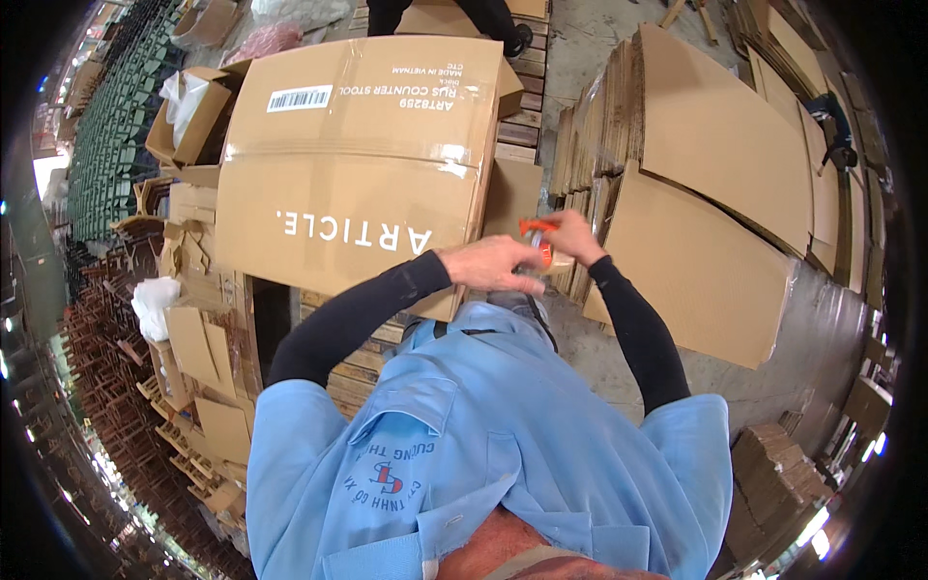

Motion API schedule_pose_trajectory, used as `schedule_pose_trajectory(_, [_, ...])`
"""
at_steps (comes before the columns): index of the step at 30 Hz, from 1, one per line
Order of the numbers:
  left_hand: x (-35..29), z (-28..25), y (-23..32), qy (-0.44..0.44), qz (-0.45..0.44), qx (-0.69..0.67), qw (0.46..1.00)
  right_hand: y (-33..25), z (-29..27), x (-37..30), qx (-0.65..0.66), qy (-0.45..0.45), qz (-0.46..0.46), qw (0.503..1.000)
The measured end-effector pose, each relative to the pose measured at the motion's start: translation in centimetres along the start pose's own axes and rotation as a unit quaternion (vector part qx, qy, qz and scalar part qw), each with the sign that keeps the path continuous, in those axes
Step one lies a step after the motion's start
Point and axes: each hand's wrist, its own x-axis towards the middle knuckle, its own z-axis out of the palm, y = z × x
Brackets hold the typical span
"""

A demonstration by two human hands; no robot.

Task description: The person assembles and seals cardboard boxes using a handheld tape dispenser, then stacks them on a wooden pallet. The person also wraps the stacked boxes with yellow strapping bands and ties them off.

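Observation:
A large brown carton (pixel 353 184) with a barcode label and printed lettering lies in front of me. Clear tape shines along its right-hand side. Beside its near right corner, my right hand (pixel 574 238) is closed around an orange tape dispenser (pixel 544 255). My left hand (pixel 491 264) is just left of the dispenser, its fingers stretched and somewhat blurred, holding nothing that I can see. Whether its fingertips touch the dispenser or the tape, I cannot tell.
Flat cardboard sheets (pixel 720 145) are stacked on the right. Under the carton, wooden pallet slats (pixel 519 135) show. An open box (pixel 193 121) with white wrapping stands at left, near brown wooden parts (pixel 106 319) and green frames (pixel 126 126). Another person's dark-clothed leg (pixel 488 21) is beyond.

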Motion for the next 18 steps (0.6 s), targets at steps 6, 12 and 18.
schedule_pose_trajectory(6, [-2.3,-9.5,-2.4,0.411,0.068,-0.073,0.906,-7.4,-11.5,1.2,0.257,0.296,-0.033,0.919])
schedule_pose_trajectory(12, [-3.2,-15.0,-9.8,0.567,0.063,0.108,0.814,-19.8,-19.1,5.9,0.107,0.408,-0.065,0.904])
schedule_pose_trajectory(18, [-2.5,-14.1,-11.2,0.547,0.086,0.097,0.827,-21.1,-16.8,15.2,-0.129,0.234,0.091,0.959])
